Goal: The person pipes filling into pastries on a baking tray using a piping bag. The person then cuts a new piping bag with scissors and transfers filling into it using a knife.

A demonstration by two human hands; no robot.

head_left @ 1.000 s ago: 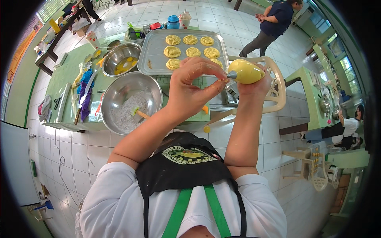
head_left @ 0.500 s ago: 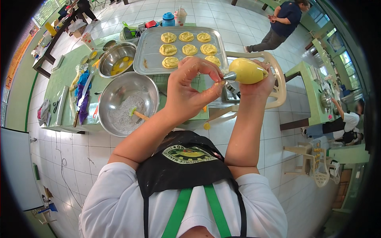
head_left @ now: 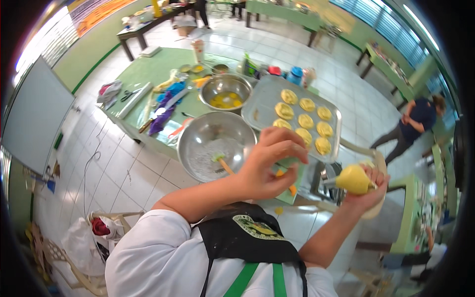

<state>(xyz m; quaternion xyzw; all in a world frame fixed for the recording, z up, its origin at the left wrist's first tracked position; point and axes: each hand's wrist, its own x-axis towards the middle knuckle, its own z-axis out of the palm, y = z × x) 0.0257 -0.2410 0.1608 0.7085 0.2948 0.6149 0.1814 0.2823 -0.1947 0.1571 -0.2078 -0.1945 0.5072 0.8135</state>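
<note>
My right hand [head_left: 370,197] is wrapped round a piping bag [head_left: 352,179] full of yellow mixture, its metal nozzle pointing left. My left hand [head_left: 264,166] hangs in the air away from the nozzle, fingers curved and apart from the thumb, with nothing visible in it. Beyond it lies a metal baking tray [head_left: 260,99] with several piped yellow swirls [head_left: 307,121]. Close to my left forearm stands a large steel bowl [head_left: 190,141] of white powder, in which a spatula [head_left: 225,164] with a wooden handle rests. Motion slightly blurs both hands.
A smaller steel bowl [head_left: 242,84] holds yellow yolks. On the green table [head_left: 141,64] lie a knife [head_left: 173,100], purple and blue cloth-like pieces [head_left: 161,120] and scissors [head_left: 129,94]. A plastic chair [head_left: 378,163] stands at the right; a person [head_left: 418,121] stands beyond it.
My left hand has come away from the nozzle, and its pinch has opened. The right hand has moved right and down with the piping bag. The whole view has turned leftward.
</note>
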